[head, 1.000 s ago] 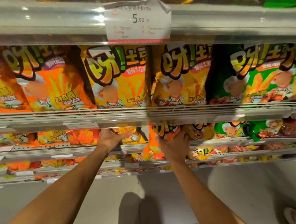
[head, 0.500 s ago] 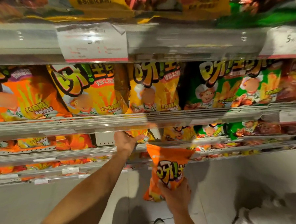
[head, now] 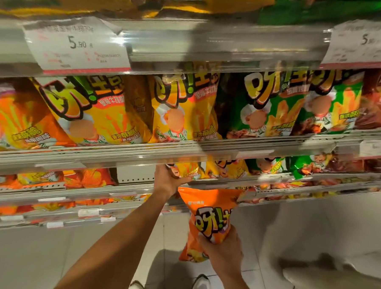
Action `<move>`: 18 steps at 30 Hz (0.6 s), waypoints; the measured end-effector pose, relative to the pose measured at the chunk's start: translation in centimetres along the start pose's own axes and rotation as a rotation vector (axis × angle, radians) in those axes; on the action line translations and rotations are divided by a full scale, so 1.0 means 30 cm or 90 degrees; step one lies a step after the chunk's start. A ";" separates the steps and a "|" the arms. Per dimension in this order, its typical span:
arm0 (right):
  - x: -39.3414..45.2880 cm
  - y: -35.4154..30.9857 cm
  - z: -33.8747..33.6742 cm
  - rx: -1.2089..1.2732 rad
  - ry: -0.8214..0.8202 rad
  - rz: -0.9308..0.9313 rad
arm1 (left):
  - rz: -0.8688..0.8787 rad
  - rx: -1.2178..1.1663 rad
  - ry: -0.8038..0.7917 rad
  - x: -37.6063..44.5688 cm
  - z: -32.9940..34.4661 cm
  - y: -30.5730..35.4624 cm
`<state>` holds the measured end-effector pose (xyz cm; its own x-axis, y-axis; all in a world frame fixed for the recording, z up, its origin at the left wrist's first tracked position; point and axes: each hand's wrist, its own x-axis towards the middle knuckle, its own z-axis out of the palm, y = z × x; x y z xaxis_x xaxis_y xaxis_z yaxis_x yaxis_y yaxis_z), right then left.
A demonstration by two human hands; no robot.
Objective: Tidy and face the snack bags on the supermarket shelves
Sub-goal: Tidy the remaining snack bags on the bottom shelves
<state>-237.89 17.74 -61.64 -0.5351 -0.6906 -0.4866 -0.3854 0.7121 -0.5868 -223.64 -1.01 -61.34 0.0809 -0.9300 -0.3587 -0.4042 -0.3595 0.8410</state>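
My right hand (head: 220, 254) grips the lower half of an orange snack bag (head: 210, 216), held upright in front of the shelves, off any shelf. My left hand (head: 169, 180) reaches up to the second shelf, its thumb lying under a yellow snack bag (head: 188, 168) at the shelf's front edge; the fingers go behind the bag and are hidden. Above, the upper shelf holds a row of orange (head: 21, 117), yellow (head: 182, 108) and green bags (head: 273, 109) facing forward.
A metal shelf rail (head: 207, 149) runs across just above my left hand. A price tag (head: 77, 47) hangs from the top rail. Lower shelves (head: 71, 204) carry more orange bags. A second person's pale trouser leg (head: 332, 282) stands at the right on the floor.
My right hand pulled the orange bag out of the second shelf and down in front of the shelves. My left hand stayed at the yellow bag. My view shifted right.
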 end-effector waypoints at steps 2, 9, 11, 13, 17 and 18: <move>-0.009 -0.024 0.015 0.014 -0.013 -0.018 | 0.045 0.032 0.004 -0.022 -0.037 -0.025; -0.065 -0.149 0.124 0.040 -0.033 -0.063 | 0.061 0.021 0.087 -0.190 -0.263 -0.210; -0.098 -0.191 0.173 0.056 -0.043 -0.060 | 0.025 0.034 0.154 -0.231 -0.356 -0.281; -0.136 -0.238 0.228 0.079 -0.044 -0.061 | -0.008 0.093 0.197 -0.239 -0.469 -0.346; -0.191 -0.353 0.339 0.090 -0.066 -0.094 | -0.012 0.286 0.170 -0.206 -0.700 -0.443; -0.195 -0.380 0.368 0.098 -0.070 -0.099 | 0.003 0.326 0.165 -0.190 -0.750 -0.461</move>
<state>-222.06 12.26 -59.25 -0.3898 -0.8062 -0.4452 -0.3332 0.5741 -0.7479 -198.02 7.52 -61.81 0.2723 -0.9433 -0.1900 -0.7894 -0.3319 0.5164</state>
